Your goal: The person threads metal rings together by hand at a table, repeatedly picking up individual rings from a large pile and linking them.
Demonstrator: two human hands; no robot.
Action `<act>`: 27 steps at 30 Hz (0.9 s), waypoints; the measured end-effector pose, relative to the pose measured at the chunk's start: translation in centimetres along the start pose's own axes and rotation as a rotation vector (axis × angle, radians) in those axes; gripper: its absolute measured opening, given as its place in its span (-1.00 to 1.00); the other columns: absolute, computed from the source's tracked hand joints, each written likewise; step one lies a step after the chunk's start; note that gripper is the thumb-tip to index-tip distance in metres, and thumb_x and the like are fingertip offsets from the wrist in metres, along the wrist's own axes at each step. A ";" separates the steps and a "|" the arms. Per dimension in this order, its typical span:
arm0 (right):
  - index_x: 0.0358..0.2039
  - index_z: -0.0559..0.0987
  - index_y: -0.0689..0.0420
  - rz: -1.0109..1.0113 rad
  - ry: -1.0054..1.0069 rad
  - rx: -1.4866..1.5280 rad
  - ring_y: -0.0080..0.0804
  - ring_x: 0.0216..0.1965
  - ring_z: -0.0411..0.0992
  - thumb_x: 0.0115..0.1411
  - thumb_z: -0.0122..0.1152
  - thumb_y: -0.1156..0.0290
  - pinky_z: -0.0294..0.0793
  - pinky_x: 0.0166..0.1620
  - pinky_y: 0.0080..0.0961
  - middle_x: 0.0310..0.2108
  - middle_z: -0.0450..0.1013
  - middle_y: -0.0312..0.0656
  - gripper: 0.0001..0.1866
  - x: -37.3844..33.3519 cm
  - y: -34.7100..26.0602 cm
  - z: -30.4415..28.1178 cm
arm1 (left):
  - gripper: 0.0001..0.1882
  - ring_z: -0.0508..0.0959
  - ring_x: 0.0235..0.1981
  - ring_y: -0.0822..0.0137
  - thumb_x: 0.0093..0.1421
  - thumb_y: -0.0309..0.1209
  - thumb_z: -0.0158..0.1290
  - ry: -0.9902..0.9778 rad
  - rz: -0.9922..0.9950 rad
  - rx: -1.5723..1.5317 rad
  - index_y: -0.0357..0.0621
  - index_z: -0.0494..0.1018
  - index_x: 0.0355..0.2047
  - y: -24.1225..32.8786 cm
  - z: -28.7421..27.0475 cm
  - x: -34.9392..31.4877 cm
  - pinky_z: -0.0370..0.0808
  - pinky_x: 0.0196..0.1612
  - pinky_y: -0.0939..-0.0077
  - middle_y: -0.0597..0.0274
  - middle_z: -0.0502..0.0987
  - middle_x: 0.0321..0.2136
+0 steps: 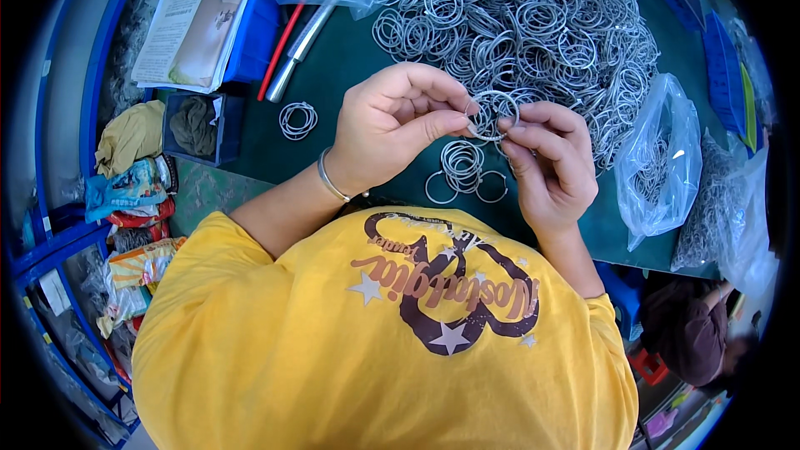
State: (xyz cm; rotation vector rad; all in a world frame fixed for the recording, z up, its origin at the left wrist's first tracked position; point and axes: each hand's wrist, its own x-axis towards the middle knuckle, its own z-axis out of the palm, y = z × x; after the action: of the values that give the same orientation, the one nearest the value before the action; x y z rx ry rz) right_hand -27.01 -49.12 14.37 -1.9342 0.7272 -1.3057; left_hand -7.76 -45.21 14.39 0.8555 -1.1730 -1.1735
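Note:
Between my two hands is a silver metal ring (497, 93), held upright above the table. My left hand (404, 117) pinches its left side between thumb and forefinger, the other fingers curled. On the right side, the thumb and fingers of my right hand (550, 154) close on the same ring. Whether it is one ring or two together I cannot tell. Just below my hands a small group of loose rings (462, 162) lies on the green table. A large tangled heap of similar rings (542, 17) spreads beyond my hands. A few more rings (297, 121) lie apart at the left.
A tapered metal rod (302, 48) and a red stick (281, 52) lie at the far left, beside a blue bin topped with papers (196, 21). A clear bag of rings (658, 162) rests at the right. Another person in dark clothing (690, 329) is at the lower right.

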 end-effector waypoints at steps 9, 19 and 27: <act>-0.34 0.45 0.29 0.082 0.060 0.276 -0.38 -0.31 0.49 -0.04 0.17 0.87 0.54 -0.22 -0.55 -0.27 0.40 -0.06 -0.73 -0.2 0.1 0.3 | -0.81 0.60 -0.22 0.24 0.11 -0.74 0.04 -0.011 0.116 0.198 -0.40 0.38 -0.25 -0.2 -0.1 0.0 0.58 -0.14 0.45 -0.07 0.55 -0.27; -0.35 0.52 0.25 -0.007 0.061 0.095 -0.41 -0.35 0.47 -0.10 0.29 0.79 0.47 -0.34 -0.62 -0.35 0.48 -0.11 -0.72 -0.3 0.0 0.0 | -0.86 0.61 -0.25 0.23 0.14 -0.71 0.02 0.058 -0.041 0.022 -0.38 0.40 -0.26 -0.5 0.2 -0.1 0.60 -0.19 0.45 -0.08 0.56 -0.28; -0.32 0.57 0.28 0.025 0.046 0.062 -0.41 -0.37 0.49 -0.01 0.23 0.76 0.48 -0.34 -0.64 -0.35 0.47 -0.11 -0.79 -0.3 0.0 -0.1 | -0.88 0.63 -0.34 0.24 0.16 -0.67 0.02 0.021 -0.158 -0.029 -0.40 0.47 -0.27 0.1 0.2 -0.1 0.61 -0.27 0.47 -0.07 0.58 -0.34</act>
State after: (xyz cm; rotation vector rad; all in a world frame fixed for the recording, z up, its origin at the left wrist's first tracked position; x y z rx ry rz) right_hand -27.21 -48.89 14.19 -1.8457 0.7229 -1.3460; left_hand -7.96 -45.08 14.51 0.9493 -1.0841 -1.3035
